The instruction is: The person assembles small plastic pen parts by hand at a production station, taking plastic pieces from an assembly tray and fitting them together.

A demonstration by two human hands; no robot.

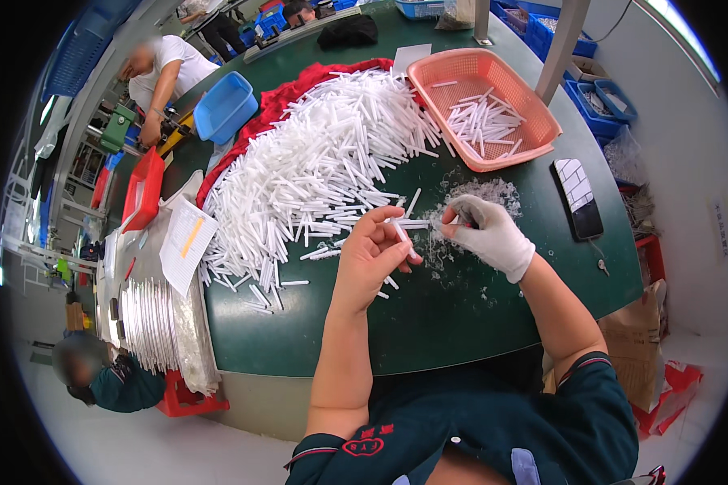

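My bare left hand (374, 255) grips a short white plastic stick (401, 231) between thumb and fingers, above the front part of the green table (429, 339). To its right, my right hand (485, 232) wears a white glove with the thumb and fingertips uncovered. Its thumb and fingers are pinched together, and whatever they hold is too small to make out. A large heap of white plastic sticks (323, 153) spreads beyond and left of my left hand, partly over a red cloth (299, 81). White shavings (493, 192) lie scattered around my right hand.
An orange plastic basket (548, 136) with some white sticks stands at the far right. Nearby lies a phone (577, 198). Blue (226, 107) and red bins (144, 190), a paper sheet (188, 244) and a metal post (564, 48) edge the table. A co-worker (174, 73) works at the far left.
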